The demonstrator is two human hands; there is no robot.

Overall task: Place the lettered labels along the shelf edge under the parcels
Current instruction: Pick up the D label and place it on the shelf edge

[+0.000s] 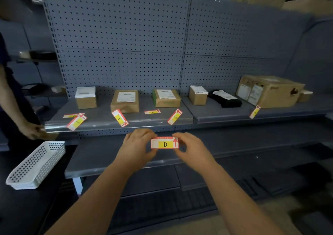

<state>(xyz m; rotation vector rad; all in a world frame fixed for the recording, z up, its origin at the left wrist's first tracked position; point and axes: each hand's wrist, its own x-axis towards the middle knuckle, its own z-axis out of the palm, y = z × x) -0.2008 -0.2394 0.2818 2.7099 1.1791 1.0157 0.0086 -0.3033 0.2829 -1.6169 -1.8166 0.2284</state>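
Both my hands hold a red-and-yellow label marked D in front of the lower shelf. My left hand pinches its left end and my right hand pinches its right end. On the grey shelf above lie more labels: one marked A, one marked B, one marked C, a flat one and one far right. Behind them stand several parcels, among them a small brown box, a flat brown parcel and a black bag.
A white perforated basket sits at lower left. Another person stands at the left with a hand by the shelf corner. A big cardboard box fills the shelf's right end. The pegboard back wall rises behind.
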